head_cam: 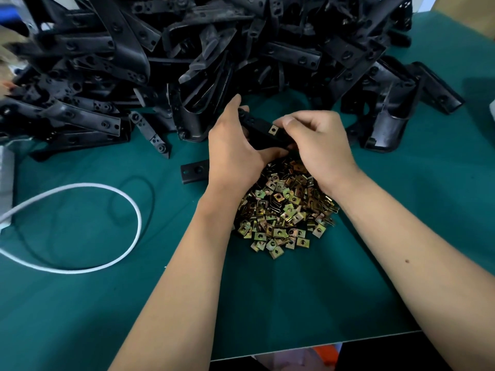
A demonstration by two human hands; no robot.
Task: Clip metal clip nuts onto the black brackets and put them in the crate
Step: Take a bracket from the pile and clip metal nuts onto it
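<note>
Seen from the head camera, looking down: two bare forearms reach forward over a green surface [294, 303] and meet at one black bracket [263, 133].

The left hand [231, 145] grips the bracket from the left side. Its fingers [235, 103] are curled round the bracket's far end and its thumb lies along the near edge. The back of the hand faces up and the wrist is bent slightly inward.

The right hand [318, 145] has its fingers tightly curled, knuckles up. The thumb and forefinger tips pinch the bracket's top edge just beside a metal clip [273, 130] that sits on the bracket. Whether they touch the clip itself cannot be told.

The bracket is held above the far edge of a heap of brass-coloured clips [284, 212], which lies on the surface between the two wrists.

A big pile of brackets [187, 49] fills the far side of the surface. One loose bracket [194, 171] lies flat just left of the left wrist. A white cable [134, 210] loops across the surface on the left.
</note>
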